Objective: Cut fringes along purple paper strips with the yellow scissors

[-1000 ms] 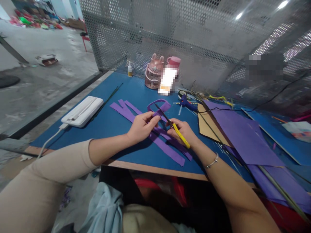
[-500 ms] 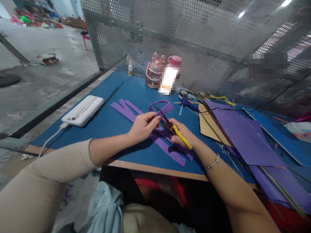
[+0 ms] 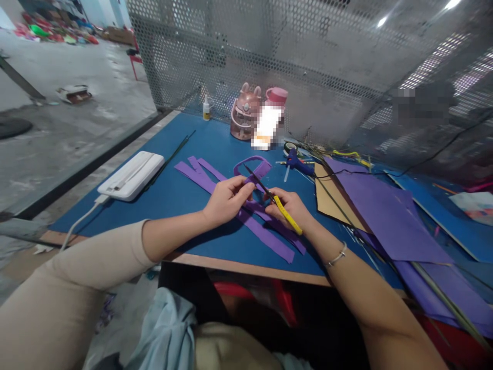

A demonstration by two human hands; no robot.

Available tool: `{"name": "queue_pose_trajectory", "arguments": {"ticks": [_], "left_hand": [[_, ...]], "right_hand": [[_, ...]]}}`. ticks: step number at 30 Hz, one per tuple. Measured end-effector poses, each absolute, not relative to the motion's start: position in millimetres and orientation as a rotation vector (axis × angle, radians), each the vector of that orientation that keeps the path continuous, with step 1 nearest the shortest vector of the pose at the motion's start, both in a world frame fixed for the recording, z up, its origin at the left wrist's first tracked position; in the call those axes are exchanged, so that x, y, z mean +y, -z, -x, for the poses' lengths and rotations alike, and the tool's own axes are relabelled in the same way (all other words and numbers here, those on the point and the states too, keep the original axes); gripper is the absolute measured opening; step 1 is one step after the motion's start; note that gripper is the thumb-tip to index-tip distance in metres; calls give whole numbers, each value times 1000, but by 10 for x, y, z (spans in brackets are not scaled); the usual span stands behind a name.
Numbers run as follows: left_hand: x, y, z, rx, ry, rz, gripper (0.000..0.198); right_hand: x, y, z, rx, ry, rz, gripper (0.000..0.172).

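Nearest the lower edge of the frame: two forearms, the left in a beige sleeve [image 3: 77,277], the right bare with a thin bracelet [image 3: 337,257] at the wrist.

Left hand [image 3: 227,200], centre of frame: grip pinched narrow, thumb and fingertips closed on a purple strip [image 3: 264,165] that curls into a loop just beyond the fingers.

Right hand [image 3: 290,208], just right of the left hand: grip closed round the yellow handle of the scissors [image 3: 278,203]. The dark blades point up and to the left and cross the looped strip. Whether the blades are parted cannot be told.

Loose strips [image 3: 269,239], purple: lying flat on the blue surface [image 3: 185,195] beneath both hands, fanning from upper left to lower right.

Centre right: a brown cardboard piece [image 3: 331,200], and a large purple sheet [image 3: 381,210] overlapping its right edge.

Centre left: a white box [image 3: 131,176] with a white cable [image 3: 77,226] running off towards the lower left. A thin dark rod [image 3: 173,154] lies just beside the box.

Beyond the hands: a blue glue gun [image 3: 296,163], lying on the surface.

Far edge of the surface, against a perforated metal screen [image 3: 231,51]: a small glue bottle [image 3: 206,109], a pink bottle with ears [image 3: 244,113] and a pink-capped bottle [image 3: 275,97] beside it, partly blurred.
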State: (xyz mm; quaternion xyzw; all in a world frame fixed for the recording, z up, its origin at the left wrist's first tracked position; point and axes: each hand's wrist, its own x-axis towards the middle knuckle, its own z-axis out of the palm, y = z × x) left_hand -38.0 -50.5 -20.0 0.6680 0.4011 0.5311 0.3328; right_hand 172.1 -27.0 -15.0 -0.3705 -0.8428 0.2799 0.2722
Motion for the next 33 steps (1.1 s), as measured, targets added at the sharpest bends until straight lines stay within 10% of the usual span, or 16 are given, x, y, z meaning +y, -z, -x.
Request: {"name": "queue_pose_trajectory", "arguments": {"ticks": [6,33], "left_hand": [[-502,205,381,1047,-1430,-1731,35],[-504,200,390,1062,-1445,-1817,29]], "right_hand": [[-263,156,-1729,-2384,-775,868,80],[-270,143,-1724,-2304,-673,1003,53]]}}
